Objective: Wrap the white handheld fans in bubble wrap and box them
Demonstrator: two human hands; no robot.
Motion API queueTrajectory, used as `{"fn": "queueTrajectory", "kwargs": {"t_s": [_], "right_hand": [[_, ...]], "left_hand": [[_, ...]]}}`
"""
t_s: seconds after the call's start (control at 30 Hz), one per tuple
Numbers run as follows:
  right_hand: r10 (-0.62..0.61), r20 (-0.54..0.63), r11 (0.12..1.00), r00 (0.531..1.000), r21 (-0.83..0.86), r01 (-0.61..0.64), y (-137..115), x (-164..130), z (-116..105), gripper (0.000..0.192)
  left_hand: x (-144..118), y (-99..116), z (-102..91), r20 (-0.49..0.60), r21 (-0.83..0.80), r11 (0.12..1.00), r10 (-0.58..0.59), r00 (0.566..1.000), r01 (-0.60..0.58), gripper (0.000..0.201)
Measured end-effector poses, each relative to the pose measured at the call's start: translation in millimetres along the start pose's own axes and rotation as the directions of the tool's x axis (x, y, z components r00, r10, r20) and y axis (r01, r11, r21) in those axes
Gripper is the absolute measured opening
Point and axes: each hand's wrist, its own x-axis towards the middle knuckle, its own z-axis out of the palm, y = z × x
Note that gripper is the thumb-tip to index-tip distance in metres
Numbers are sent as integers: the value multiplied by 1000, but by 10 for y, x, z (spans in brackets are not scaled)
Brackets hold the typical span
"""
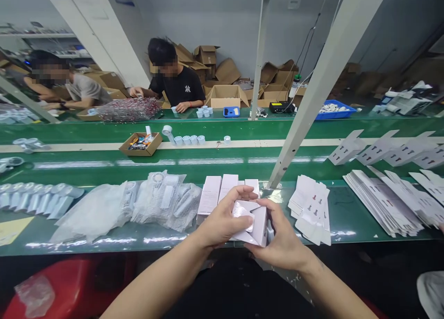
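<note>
Both my hands hold one small white carton [255,224] at the near edge of the green bench [347,219]. My left hand [222,219] wraps its left side, thumb on an open flap. My right hand [282,242] cups it from the right and below. Just behind the carton stand several closed white boxes [218,194]. A heap of clear plastic bags with parts [163,201] lies to the left. A loose stack of flat white carton blanks [312,208] lies to the right.
A white slanted post [312,92] rises from the bench. Flat blanks [385,201] fan out at right. A conveyor strip carries a brown tray [140,144] and small cups [189,140]. Two people work across the line among cardboard boxes [225,96]. A red stool [69,286] stands lower left.
</note>
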Motion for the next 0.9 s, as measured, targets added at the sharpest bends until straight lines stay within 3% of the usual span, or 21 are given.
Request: {"fn": "queueTrajectory", "kwargs": {"t_s": [0.13, 0.27, 0.43, 0.53, 0.63, 0.7, 0.77, 0.83, 0.9], "right_hand": [[44, 42, 998, 998, 49, -46, 82, -23, -72, 85], [99, 55, 991, 994, 83, -103, 158, -71, -135, 88], [146, 82, 979, 986, 131, -155, 248, -130, -231, 88], [109, 71, 981, 992, 155, -119, 305, -129, -340, 90], [108, 16, 945, 994, 308, -108, 359, -109, -452, 91], [154, -25, 852, 988, 510, -120, 391, -102, -487, 94], [213, -45, 739, 976, 661, -131, 446, -113, -490, 99], [269, -47, 697, 962, 698, -161, 567, -149, -504, 103], [330, -54, 738, 942, 637, -222, 800, -208, -593, 105]], "left_hand": [[0, 21, 79, -56, 54, 998, -14, 998, 16, 51], [75, -14, 98, 6, 69, 996, -48, 999, 48, 43], [177, -84, 102, 72, 188, 979, -99, 992, 84, 48], [239, -82, 86, 151, 101, 982, -174, 973, 160, 61], [318, -108, 53, 308, 34, 995, -99, 946, 93, 91], [361, -177, 86, 409, 178, 984, -63, 910, -12, 115], [385, -276, 202, 435, 405, 908, -87, 896, -109, 125], [412, -361, 372, 352, 597, 790, -101, 930, -140, 124], [482, -391, 523, 208, 759, 646, -127, 970, -79, 122]]}}
